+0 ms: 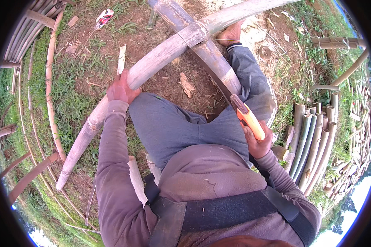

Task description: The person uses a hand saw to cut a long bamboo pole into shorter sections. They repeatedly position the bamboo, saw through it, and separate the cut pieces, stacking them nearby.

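A long pale bamboo pole (160, 61) runs slantwise from the lower left to the upper right. It crosses over a second thick bamboo piece (218, 64) beneath it. My left hand (123, 87) is wrapped round the pole, left of my knee. In my right hand (259, 139) is the orange handle of a hand saw (251, 121), held by my right thigh. The dark saw blade (216, 78) reaches up and left, its far end at the pole's underside near a node. Whether its teeth are in the bamboo, I cannot tell.
My bare foot (231, 33) is beside the crossing. Upright cut bamboo lengths (313, 144) stand at right, with a pile of bamboo (354, 140) beyond. Bamboo rails (50, 78) and stacked poles (31, 26) line the left. A red-and-white wrapper (104, 19) and wood chips (186, 84) litter the ground.
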### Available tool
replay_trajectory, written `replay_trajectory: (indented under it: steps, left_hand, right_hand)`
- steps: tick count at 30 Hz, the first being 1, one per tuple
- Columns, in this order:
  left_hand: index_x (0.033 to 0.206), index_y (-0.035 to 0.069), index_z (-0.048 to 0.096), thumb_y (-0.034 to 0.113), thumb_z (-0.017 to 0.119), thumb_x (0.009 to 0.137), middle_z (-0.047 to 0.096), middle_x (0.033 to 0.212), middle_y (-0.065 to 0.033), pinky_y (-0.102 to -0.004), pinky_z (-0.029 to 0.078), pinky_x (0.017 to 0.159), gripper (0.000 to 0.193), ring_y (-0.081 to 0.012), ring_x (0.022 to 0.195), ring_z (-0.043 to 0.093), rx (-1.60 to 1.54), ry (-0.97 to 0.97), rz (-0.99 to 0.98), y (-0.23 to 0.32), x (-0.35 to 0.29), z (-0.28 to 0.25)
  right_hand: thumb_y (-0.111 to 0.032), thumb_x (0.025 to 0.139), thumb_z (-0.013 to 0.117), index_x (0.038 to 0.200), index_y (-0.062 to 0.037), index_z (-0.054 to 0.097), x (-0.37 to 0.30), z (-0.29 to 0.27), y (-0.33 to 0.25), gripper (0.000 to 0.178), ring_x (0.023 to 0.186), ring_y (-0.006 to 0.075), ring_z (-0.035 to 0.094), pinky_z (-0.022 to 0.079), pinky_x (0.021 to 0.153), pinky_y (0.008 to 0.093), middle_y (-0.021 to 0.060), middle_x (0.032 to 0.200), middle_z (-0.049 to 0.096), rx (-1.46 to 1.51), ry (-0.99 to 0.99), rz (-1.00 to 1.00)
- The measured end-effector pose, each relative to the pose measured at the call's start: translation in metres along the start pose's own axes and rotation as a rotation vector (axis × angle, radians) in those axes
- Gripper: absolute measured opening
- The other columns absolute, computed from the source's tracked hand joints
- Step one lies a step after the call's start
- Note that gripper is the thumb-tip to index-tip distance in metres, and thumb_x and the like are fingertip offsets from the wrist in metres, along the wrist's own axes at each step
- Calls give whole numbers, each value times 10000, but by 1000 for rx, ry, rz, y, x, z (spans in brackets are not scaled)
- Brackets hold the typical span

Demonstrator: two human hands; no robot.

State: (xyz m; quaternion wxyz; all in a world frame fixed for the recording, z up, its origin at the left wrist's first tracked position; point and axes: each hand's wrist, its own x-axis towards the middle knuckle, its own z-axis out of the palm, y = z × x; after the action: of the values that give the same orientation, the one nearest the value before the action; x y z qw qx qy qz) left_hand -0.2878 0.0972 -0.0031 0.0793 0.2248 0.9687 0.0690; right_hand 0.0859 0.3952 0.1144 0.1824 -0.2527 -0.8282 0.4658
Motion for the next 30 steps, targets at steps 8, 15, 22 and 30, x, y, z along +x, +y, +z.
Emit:
replay_trajectory:
  steps: [8, 15, 22, 30]
  left_hand:
    - [1483, 201, 513, 375, 928, 677, 692, 1196, -176, -510, 592, 921, 923, -398, 1072, 718, -22, 30, 46, 11, 9, 4]
    - [1492, 198, 505, 367, 924, 683, 689, 1208, -166, -513, 585, 938, 926, -386, 1090, 714, 6, -5, -6, 0, 0, 4]
    - [1481, 173, 499, 347, 898, 700, 685, 1283, -191, -501, 576, 964, 895, -411, 1132, 698, -18, -24, 24, 25, 16, -8]
    - [1476, 175, 514, 343, 934, 665, 691, 1252, -188, -514, 575, 958, 929, -410, 1123, 697, -11, -10, -11, 4, 3, 5]
  right_hand:
    - [-317, 934, 816, 1071, 23, 711, 184, 133, 15, 382, 777, 406, 748, 570, 722, 451, 253, 847, 736, -115, -19, 24]
    - [-118, 940, 814, 1045, 21, 711, 12, 6, -1, 202, 722, 162, 751, 565, 655, 313, 109, 798, 757, 0, -46, 79]
    - [-373, 921, 823, 1117, 17, 710, 184, 136, 42, 450, 780, 405, 754, 581, 729, 463, 234, 857, 751, -45, 26, -40]
    - [-143, 914, 841, 1039, 12, 718, 20, 17, 17, 234, 702, 256, 759, 563, 648, 362, 147, 774, 735, -37, -55, 7]
